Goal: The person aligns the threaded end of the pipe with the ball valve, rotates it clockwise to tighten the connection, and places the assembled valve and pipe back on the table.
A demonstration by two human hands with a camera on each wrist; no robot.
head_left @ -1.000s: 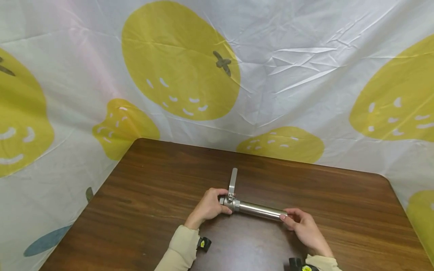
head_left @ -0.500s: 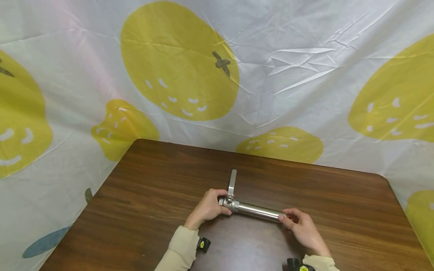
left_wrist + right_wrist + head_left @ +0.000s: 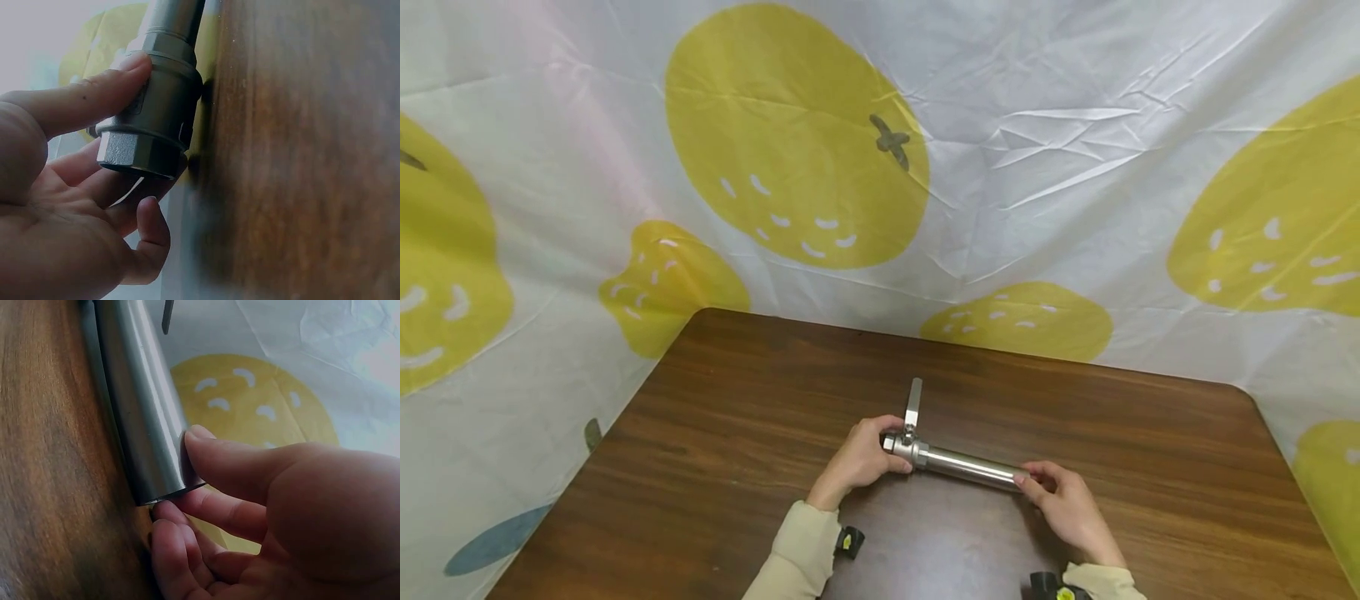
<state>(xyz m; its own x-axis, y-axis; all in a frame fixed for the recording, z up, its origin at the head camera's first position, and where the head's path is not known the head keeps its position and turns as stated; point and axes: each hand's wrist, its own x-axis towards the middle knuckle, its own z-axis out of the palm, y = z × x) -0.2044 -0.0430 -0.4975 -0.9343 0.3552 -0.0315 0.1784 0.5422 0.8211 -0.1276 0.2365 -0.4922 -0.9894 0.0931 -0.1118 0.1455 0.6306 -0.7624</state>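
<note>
A silvery ball valve with a flat lever handle is joined to a shiny metal pipe that runs to the right. In the head view my left hand grips the valve body, thumb on the near side and fingers round the far side. The left wrist view shows the valve's hexagonal end facing my palm. My right hand pinches the pipe's right end. In the right wrist view the thumb presses the pipe's side, and curled fingers sit by its end, partly hidden.
A brown wood-grain table with rounded corners lies under the work. White cloth with yellow fruit prints hangs behind the table and along its left and right sides.
The valve and pipe have shifted very slightly, with the lever's tip a little lower in view. My right hand has moved slightly left. Both grips look the same.
</note>
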